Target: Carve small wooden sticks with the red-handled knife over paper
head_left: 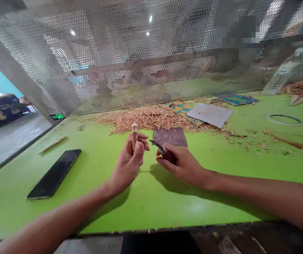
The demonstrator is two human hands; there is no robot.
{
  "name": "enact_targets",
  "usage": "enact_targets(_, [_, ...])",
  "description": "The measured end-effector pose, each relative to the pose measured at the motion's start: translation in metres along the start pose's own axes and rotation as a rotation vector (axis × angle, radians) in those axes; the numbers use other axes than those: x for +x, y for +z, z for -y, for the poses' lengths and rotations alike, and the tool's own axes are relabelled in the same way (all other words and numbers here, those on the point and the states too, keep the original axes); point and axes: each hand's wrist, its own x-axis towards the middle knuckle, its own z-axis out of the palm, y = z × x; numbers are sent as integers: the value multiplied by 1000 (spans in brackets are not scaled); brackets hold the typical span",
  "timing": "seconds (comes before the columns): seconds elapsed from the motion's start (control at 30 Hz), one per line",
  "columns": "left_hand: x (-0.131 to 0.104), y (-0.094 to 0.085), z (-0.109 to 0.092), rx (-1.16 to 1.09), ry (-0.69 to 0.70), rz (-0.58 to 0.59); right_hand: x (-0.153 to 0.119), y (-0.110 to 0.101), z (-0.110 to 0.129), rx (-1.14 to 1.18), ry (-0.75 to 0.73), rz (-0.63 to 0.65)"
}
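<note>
wood shavings [143, 121] are lying in a wide heap along the far side of the green table [167, 197], which is suggesting that a good deal of whittling is already behind this piece. the left hand [129, 162] is closing around a short wooden stick [134, 135], holding it upright above the table with its pale, rounded top poking out over the fingers. the right hand [183, 164] is gripping a small knife [160, 149] by its dark red handle, the blade pointing left toward the stick but not touching it; a small gap is showing between the tip and the wood. the rounded end is looking shaped already (the lower part of the stick is hidden inside the fist, so how finished it is cannot be told), and i am judging the carving to be well along, with trimming of the tip possibly left.

just behind the hands a dark sheet of sandpaper [170, 136] is lying flat, and further back a grey sheet [210, 114] is resting on some colourful printed cards. a black phone [54, 173] is lying face up to the left, well apart from the hands, with a thin loose stick [53, 144] beyond it. a ring [285, 120] is lying far right, and perforated metal mesh [141, 56] is standing behind the table
</note>
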Motion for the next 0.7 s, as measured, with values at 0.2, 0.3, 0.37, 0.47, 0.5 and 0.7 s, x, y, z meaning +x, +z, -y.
enact_targets(0.2, [-2, -4, 1, 527, 40, -94, 1, -5, 6, -133, 53, 69])
enact_targets(0.3, [-1, -7, 2, 726, 146, -119, 5, -15, 5, -325, 114, 117])
enact_targets(0.37, [-1, -8, 2, 797, 191, -104, 7, -24, 3, -509, 127, 157])
enact_targets(0.47, [-1, -8, 2, 835, 225, -59, 9, -37, 1, -750, 119, 278])
enact_targets(0.5, [-1, -8, 2, 830, 240, -42, 9, -40, 1, -794, 119, 318])
enact_targets(0.7, [1, -5, 3, 617, 273, -1, 5, -45, 15, -687, 109, 332])
